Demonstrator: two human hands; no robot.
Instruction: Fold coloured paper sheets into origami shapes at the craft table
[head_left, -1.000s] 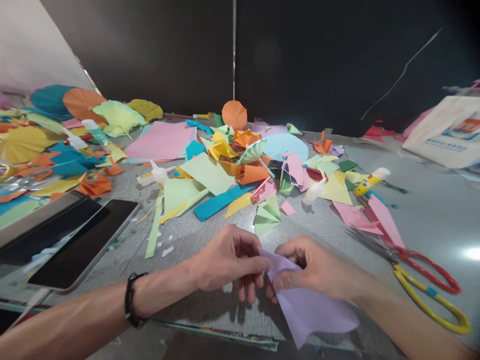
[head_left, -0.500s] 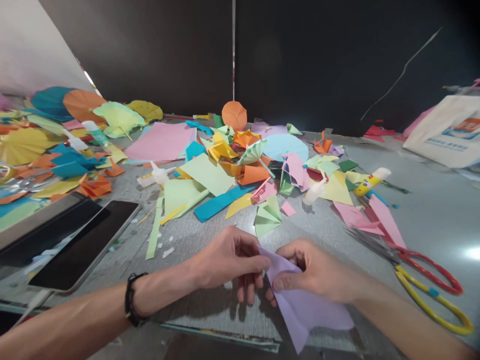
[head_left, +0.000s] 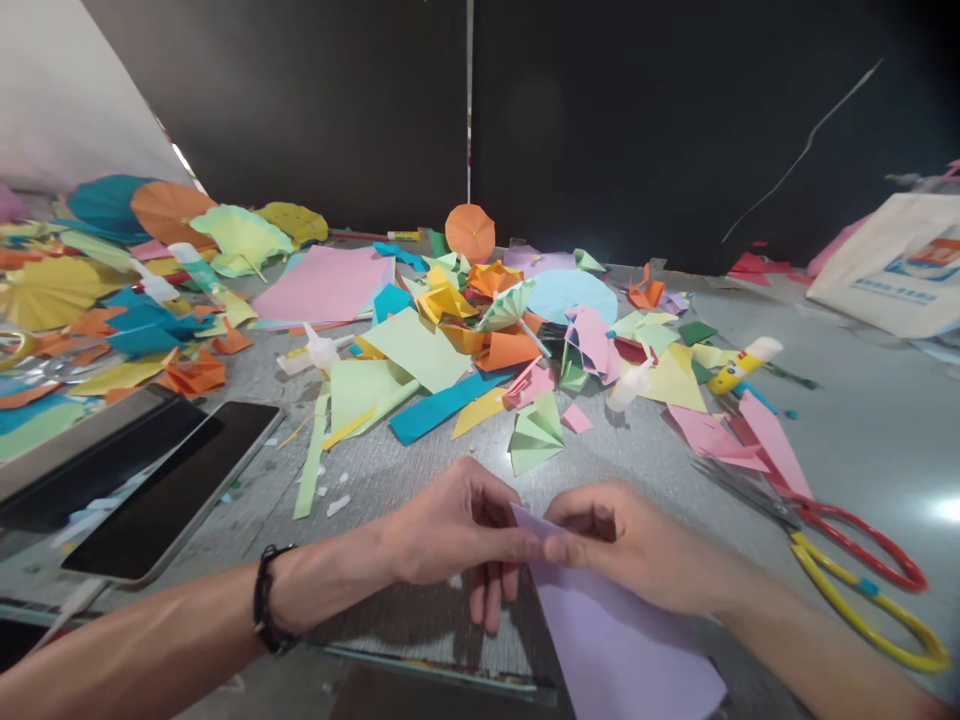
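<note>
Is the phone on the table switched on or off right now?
Off, or at least asleep: the flat black phone left of the left hand shows a dark, blank screen with only faint reflections.

Left hand (head_left: 457, 535): bare, no rings; forearm bare, no sleeve. Black beaded bracelet (head_left: 264, 612) around the wrist. Right hand (head_left: 637, 545): bare, no rings; forearm unsleeved, wrist unadorned.

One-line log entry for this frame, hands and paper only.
left hand: pinching lilac paper corner | right hand: pinching same corner | paper: over table near edge | scissors: untouched, right
</note>
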